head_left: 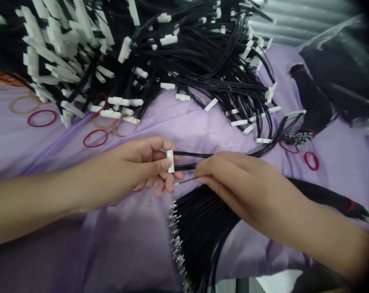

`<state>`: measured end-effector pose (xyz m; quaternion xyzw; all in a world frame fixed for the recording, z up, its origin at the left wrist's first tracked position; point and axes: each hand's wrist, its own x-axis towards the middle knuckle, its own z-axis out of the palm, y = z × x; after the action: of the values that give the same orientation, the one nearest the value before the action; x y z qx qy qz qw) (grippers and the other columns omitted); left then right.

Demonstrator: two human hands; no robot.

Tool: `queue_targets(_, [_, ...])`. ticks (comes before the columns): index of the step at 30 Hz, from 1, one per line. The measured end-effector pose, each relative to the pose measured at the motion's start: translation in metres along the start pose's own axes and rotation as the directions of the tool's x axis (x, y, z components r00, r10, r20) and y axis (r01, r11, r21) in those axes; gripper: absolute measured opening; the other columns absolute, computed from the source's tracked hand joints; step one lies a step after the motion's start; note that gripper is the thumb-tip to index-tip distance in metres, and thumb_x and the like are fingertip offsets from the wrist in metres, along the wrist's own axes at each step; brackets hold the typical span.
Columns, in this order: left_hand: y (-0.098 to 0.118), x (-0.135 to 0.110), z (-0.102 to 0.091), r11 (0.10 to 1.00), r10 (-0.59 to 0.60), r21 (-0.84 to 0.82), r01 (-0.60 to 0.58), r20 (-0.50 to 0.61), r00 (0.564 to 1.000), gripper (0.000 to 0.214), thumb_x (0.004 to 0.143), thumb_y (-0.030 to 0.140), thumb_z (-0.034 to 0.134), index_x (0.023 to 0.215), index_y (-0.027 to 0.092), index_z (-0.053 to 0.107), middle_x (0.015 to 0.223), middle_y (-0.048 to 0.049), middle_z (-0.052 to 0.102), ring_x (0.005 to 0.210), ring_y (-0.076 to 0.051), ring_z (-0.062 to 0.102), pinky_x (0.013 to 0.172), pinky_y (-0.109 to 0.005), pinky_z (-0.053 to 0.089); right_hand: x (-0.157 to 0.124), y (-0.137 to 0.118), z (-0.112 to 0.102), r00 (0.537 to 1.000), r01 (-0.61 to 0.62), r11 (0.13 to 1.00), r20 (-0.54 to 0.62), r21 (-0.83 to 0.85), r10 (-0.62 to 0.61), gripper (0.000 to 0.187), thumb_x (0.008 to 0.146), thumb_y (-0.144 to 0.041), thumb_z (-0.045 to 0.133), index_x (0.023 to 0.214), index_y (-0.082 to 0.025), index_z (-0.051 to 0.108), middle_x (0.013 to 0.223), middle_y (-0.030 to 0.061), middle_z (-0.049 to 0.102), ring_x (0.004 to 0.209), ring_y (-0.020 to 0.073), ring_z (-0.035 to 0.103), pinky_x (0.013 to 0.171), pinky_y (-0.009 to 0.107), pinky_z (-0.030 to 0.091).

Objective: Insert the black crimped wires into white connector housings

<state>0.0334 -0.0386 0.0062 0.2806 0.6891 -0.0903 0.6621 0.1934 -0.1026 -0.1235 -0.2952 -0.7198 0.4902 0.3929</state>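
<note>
Well left of the pinch, a red rubber band point(42, 125) lies on the purple cloth point(126, 232). The left hand point(141, 165) pinches a white connector point(170, 161), black wires running rightward from it. Just right of that grip, the right hand point(239, 179) has its fingertips clamped on a single wire point(187, 180), tip near the connector. Farther right of both grips rests a banded bundle point(320, 193).
</note>
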Motion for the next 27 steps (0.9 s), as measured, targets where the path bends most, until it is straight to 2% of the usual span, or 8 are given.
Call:
queue_targets(2, [-0.0007,0.0001,-0.0004,0.996,0.033,0.088,-0.035,0.018,0.999,0.010,0.087,0.014,0.053,0.077,0.017,0.050,0.067,0.0001,0.064,0.057,-0.010,0.059,0.055,-0.016,0.048,0.0003,-0.0024,0.0008,0.993,-0.076,0.997,-0.094,-0.005,0.075,0.017,0.093,-0.016,0.045,0.090,-0.010,0.061,0.070,0.0024,0.058,0.063,0.0127,0.052,0.057,0.025,0.040])
queue_targets(4, [-0.0026,-0.0002,-0.0005,0.983,0.062,0.172,-0.068,0.040,0.997,0.008,0.088,0.018,0.052,0.079,0.018,0.051,0.069,0.0002,0.064,0.059,-0.012,0.062,0.058,-0.019,0.051,0.0010,-0.0037,0.0026,0.981,-0.086,0.996,-0.171,0.016,0.088,0.016,0.091,-0.015,0.047,0.086,-0.010,0.061,0.067,0.0004,0.055,0.059,0.0099,0.050,0.055,0.023,0.038])
queue_targets(6, [-0.0046,-0.0014,0.0001,0.967,0.093,0.234,-0.102,0.047,0.995,0.007,0.088,0.019,0.051,0.081,0.018,0.051,0.069,0.0005,0.063,0.059,-0.012,0.061,0.059,-0.020,0.052,0.0016,-0.0037,0.0047,0.977,-0.066,0.997,-0.199,0.029,0.070,0.016,0.091,-0.014,0.048,0.084,-0.010,0.062,0.068,0.0002,0.056,0.061,0.0089,0.051,0.058,0.022,0.039])
queue_targets(10, [-0.0055,-0.0050,0.0032,0.950,0.145,0.276,-0.147,0.025,0.989,0.008,0.089,0.015,0.049,0.081,0.018,0.051,0.066,0.0014,0.061,0.056,-0.010,0.057,0.055,-0.016,0.050,0.0009,-0.0022,0.0073,0.980,-0.054,0.999,-0.190,0.009,0.054,0.017,0.092,-0.016,0.049,0.086,-0.010,0.064,0.072,0.0011,0.059,0.066,0.0095,0.053,0.061,0.023,0.039])
queue_targets(16, [-0.0014,-0.0038,0.0043,0.965,0.080,0.251,-0.079,0.009,0.997,0.013,0.089,0.009,0.046,0.079,0.017,0.048,0.065,0.0016,0.061,0.057,-0.009,0.058,0.055,-0.014,0.051,0.0010,-0.0008,0.0068,0.976,-0.035,0.999,-0.212,0.020,0.039,0.013,0.088,-0.013,0.054,0.081,-0.011,0.064,0.068,-0.0013,0.058,0.062,0.0073,0.050,0.059,0.021,0.039])
queue_targets(20, [-0.0008,-0.0030,0.0023,0.969,0.090,0.228,-0.091,0.015,0.996,0.014,0.089,0.006,0.045,0.079,0.016,0.049,0.068,0.0024,0.063,0.056,-0.007,0.060,0.055,-0.013,0.051,0.0023,-0.0005,0.0077,0.971,-0.035,0.999,-0.236,-0.008,0.032,0.013,0.088,-0.013,0.055,0.081,-0.010,0.065,0.067,-0.0017,0.058,0.059,0.0069,0.048,0.056,0.021,0.038])
queue_targets(27, [-0.0007,-0.0029,0.0005,0.986,0.029,0.165,-0.031,0.018,0.999,0.015,0.091,0.004,0.043,0.083,0.016,0.047,0.072,0.0005,0.068,0.065,-0.010,0.067,0.064,-0.016,0.055,0.0007,0.0019,0.0074,0.981,0.010,1.000,-0.192,0.000,-0.009,0.015,0.091,-0.015,0.051,0.085,-0.011,0.063,0.073,0.0009,0.061,0.066,0.0092,0.054,0.063,0.022,0.042])
